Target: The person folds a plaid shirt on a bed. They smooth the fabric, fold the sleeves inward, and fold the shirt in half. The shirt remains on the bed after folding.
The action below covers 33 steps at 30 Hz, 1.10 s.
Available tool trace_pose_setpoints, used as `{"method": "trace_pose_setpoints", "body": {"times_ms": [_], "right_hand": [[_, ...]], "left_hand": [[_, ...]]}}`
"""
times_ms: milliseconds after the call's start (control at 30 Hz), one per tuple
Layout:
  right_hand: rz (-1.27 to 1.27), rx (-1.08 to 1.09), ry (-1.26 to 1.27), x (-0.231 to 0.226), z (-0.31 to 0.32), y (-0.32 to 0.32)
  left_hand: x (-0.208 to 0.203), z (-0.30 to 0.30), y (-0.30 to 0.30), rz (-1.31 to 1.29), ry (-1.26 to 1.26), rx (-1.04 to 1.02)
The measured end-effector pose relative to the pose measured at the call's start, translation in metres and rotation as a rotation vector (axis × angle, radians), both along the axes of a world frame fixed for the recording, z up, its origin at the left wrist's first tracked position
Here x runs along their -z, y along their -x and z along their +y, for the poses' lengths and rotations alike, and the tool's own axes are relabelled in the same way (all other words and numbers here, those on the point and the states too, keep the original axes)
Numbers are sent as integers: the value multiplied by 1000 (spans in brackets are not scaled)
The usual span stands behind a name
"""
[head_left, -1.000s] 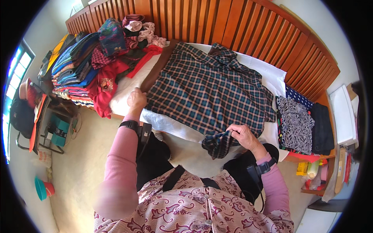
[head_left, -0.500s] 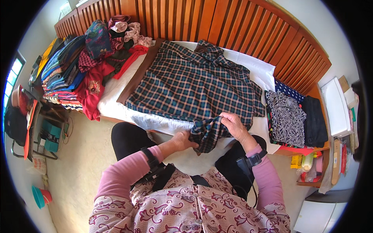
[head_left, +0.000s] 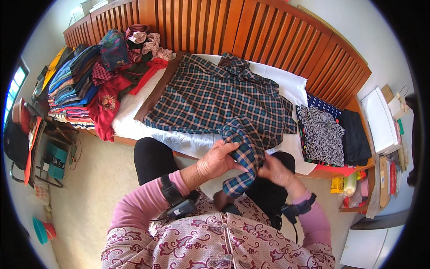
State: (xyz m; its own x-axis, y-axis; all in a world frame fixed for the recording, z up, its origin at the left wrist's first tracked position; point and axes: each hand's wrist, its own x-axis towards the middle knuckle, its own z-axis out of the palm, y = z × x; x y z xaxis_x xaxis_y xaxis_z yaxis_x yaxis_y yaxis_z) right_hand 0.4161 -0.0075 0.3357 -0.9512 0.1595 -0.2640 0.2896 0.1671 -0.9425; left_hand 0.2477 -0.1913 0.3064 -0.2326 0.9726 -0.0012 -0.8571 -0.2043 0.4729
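Right hand (head_left: 277, 171) motion-blurred, fingertips hidden behind plaid sleeve (head_left: 250, 150).

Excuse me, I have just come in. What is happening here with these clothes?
A person is handling one sleeve of a dark plaid garment with both hands. The left hand is at the sleeve's left side and the right hand, blurred, at its right, so its exact grip is unclear. The rest of the garment lies spread on a white sheet. Folded clothes are stacked on the left, and a black-and-white patterned cloth lies on the right.
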Motion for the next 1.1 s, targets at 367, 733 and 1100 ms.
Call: {"method": "trace_pose_setpoints", "body": {"times_ms": [367,733,1100], "right_hand": [[-30,130,-78,-62,-6,-32],[-103,45,-682,-139,21,-39],[-474,-592,-1030,-129,9,-85]], "left_hand": [[22,-47,74,2078,597,-266],[73,-105,234,2664,974,-94],[65,-147,223,2600,699,-286]]}}
